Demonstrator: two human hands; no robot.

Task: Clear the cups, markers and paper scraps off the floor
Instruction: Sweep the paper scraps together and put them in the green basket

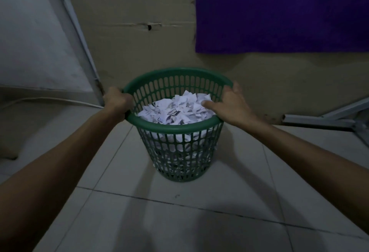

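A round green plastic basket (175, 147), its tapered wall a lattice of slots under a smooth rolled rim, sits at the centre of view over pale glossy floor tiles (179, 221); whether its base touches them cannot be told. Crumpled white paper scraps (175, 109) fill it nearly to the rim. The left hand (117, 101) has its grip curled round the rim at 9 o'clock; the right hand (229, 103) clasps the rim at 3 o'clock, thumb inside over the scraps. At 1 o'clock a purple cloth (279, 11) hangs flat on the beige wall.
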